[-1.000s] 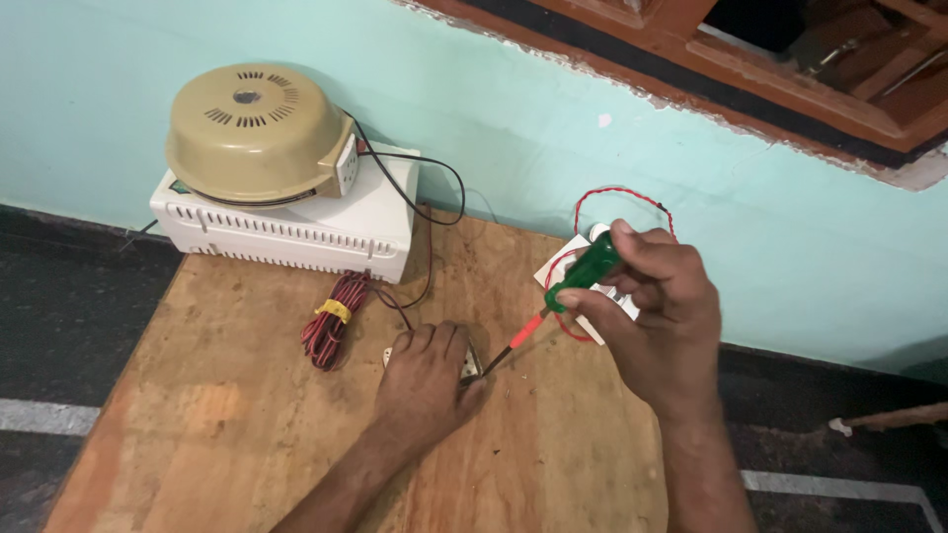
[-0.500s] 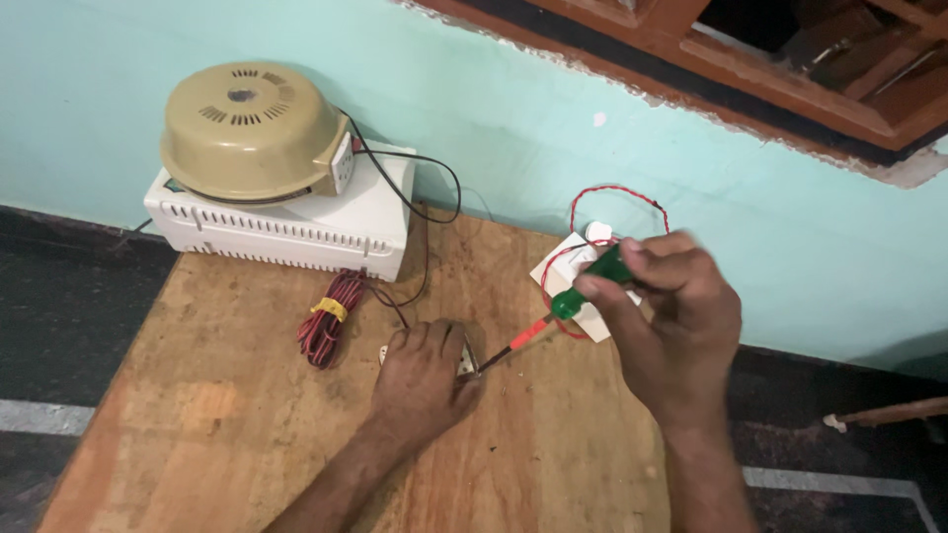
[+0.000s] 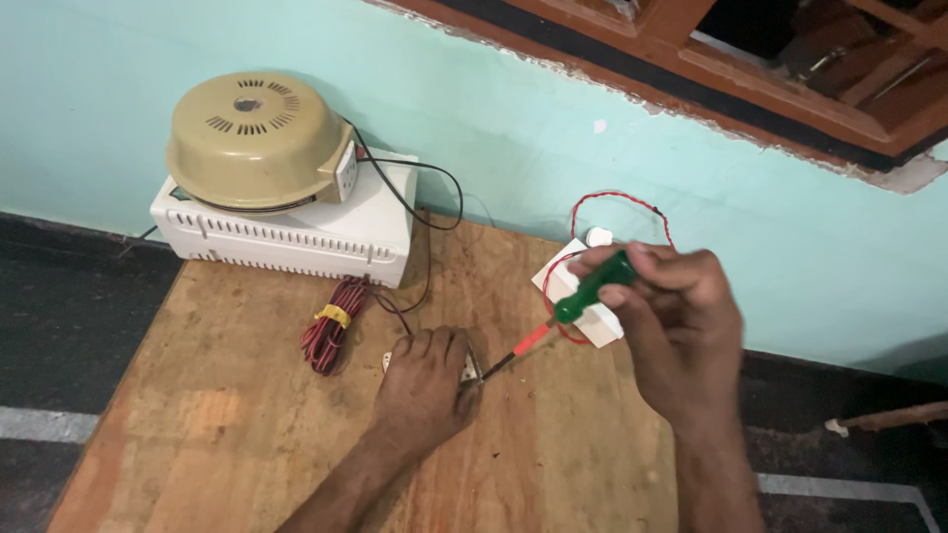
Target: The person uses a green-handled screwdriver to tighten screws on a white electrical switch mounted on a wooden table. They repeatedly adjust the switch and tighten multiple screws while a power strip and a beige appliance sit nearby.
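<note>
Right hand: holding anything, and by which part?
Right hand holds a screwdriver by its green handle; left hand presses down a small white fitting.

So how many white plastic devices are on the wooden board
3: white vented box at back left, white switch plate under the right hand, small white part under the left hand.

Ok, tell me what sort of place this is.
Probably a makeshift home electrical bench: a bare wooden board on a dark floor against a teal wall, with a coil of red wire, a white switch box and a screwdriver.
</note>
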